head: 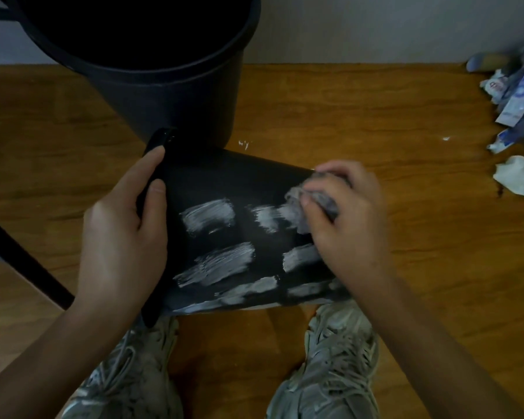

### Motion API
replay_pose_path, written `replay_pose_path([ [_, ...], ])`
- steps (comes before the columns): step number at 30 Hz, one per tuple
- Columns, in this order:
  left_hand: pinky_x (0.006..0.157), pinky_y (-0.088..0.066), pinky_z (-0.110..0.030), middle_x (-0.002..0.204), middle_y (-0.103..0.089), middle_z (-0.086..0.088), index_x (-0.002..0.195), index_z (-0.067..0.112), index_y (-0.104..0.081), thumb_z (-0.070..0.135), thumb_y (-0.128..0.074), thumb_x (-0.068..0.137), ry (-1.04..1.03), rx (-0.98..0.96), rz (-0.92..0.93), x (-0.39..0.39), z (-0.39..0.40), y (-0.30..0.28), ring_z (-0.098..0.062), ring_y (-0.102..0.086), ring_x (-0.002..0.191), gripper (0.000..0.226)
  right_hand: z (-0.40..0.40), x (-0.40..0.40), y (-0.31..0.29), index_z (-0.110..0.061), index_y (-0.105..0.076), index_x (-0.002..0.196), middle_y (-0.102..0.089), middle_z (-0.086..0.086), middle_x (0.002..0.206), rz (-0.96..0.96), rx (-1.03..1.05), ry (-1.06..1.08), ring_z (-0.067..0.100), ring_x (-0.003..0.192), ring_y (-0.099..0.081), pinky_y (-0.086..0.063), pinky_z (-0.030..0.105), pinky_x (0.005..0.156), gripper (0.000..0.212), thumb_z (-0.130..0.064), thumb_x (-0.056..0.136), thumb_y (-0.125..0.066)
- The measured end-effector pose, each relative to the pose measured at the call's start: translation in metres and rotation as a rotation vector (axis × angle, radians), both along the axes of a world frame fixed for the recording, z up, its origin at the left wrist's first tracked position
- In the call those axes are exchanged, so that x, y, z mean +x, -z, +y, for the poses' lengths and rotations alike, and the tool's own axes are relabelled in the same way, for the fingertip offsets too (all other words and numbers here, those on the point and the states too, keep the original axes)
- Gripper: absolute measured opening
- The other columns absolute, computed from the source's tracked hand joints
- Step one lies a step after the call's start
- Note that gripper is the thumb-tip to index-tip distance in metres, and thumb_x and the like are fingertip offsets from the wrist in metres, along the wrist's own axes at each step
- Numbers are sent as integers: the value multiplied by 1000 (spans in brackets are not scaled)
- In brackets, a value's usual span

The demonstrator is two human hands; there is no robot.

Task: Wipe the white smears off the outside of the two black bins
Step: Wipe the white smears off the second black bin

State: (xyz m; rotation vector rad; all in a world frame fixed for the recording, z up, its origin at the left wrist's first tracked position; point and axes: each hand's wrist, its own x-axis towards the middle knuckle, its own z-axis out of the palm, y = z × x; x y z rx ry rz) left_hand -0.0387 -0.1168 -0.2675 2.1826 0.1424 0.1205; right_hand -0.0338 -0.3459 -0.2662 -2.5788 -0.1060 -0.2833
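Observation:
A small black bin (pixel 224 179) lies on its side over the wooden floor, its outer wall streaked with several white smears (pixel 221 264). My left hand (pixel 124 234) grips the bin's rim on the left, thumb and fingers curled over the edge. My right hand (pixel 345 219) holds a crumpled grey cloth (pixel 310 204) and presses it against the wall near the bin's base, on the upper right smear. A bigger black bin (pixel 176 92) stands upright just behind, its visible side free of smears.
A wooden floor (pixel 375 122) runs to a pale wall at the back. Crumpled tissues and toothpaste packaging (pixel 518 116) lie at the right edge. My two grey shoes (pixel 339 358) stand below the bin. A dark chair leg (pixel 22 261) slants in from the left.

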Motion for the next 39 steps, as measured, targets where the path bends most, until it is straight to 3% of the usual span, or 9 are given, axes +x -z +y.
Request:
replay_pose_path([
  [5, 58, -37, 1, 68, -49, 49, 139, 26, -48, 20, -41, 101, -1, 4, 7, -1, 2, 1, 20, -48, 61, 38, 42, -17, -4, -12, -70, 95, -58, 8, 121, -22, -57, -320, 24, 113, -48, -42, 27, 89, 14, -20, 87, -61],
  [9, 58, -37, 1, 67, -48, 46, 138, 28, -47, 22, -41, 101, 4, 11, 2, 0, 1, 1, 18, -47, 60, 38, 11, -12, 3, -11, -70, 92, -58, 8, 115, -44, 1, -91, 25, 107, -52, -34, 13, 87, 12, -16, 85, -61],
  [11, 57, -37, 1, 66, -49, 45, 138, 28, -48, 23, -41, 101, -4, 2, 7, 2, 1, 2, 17, -47, 60, 38, 12, -1, 2, -11, -70, 93, -58, 8, 115, -27, -22, -30, 26, 106, -52, -33, 14, 81, 11, -15, 86, -62],
  [16, 57, -39, -2, 67, -51, 42, 139, 30, -47, 24, -41, 101, -1, -12, 3, -3, 2, 3, 14, -48, 60, 38, 25, -20, 3, -7, -73, 91, -60, 12, 115, -86, -5, -209, 25, 109, -51, -40, 22, 88, 11, -12, 86, -64],
  [20, 60, -39, -1, 68, -50, 44, 139, 30, -46, 23, -41, 102, -8, -13, 0, -5, 1, 3, 16, -48, 62, 38, 10, -13, 4, -8, -71, 89, -59, 11, 113, -72, -14, -30, 27, 104, -53, -32, 11, 87, 11, -13, 85, -61],
  [27, 60, -38, 0, 69, -51, 44, 138, 29, -48, 22, -42, 101, -9, -7, -3, -4, 1, 3, 16, -49, 61, 38, 24, -26, 4, -6, -72, 89, -60, 13, 115, -93, 17, -240, 26, 107, -52, -42, 25, 88, 12, -12, 86, -62],
  [32, 59, -38, 0, 70, -50, 46, 138, 30, -48, 23, -41, 101, -21, 1, -6, -5, -1, 4, 18, -48, 62, 38, 9, -1, -1, -14, -68, 88, -57, 4, 112, 11, -32, 78, 22, 106, -51, -31, 9, 86, 12, -19, 82, -58],
  [37, 58, -37, 1, 68, -49, 46, 139, 29, -46, 25, -40, 101, -19, 13, 2, -9, 1, 4, 19, -47, 60, 39, 28, -24, 3, -8, -71, 89, -59, 11, 115, -62, 30, -205, 22, 109, -49, -38, 19, 89, 10, -11, 84, -64],
  [39, 58, -39, -1, 70, -50, 45, 139, 30, -46, 27, -40, 101, -23, 6, 0, -7, 0, 4, 16, -49, 61, 39, 9, -26, 6, -7, -71, 85, -61, 11, 110, -84, 53, -159, 25, 104, -53, -36, 16, 90, 9, -10, 82, -63],
])
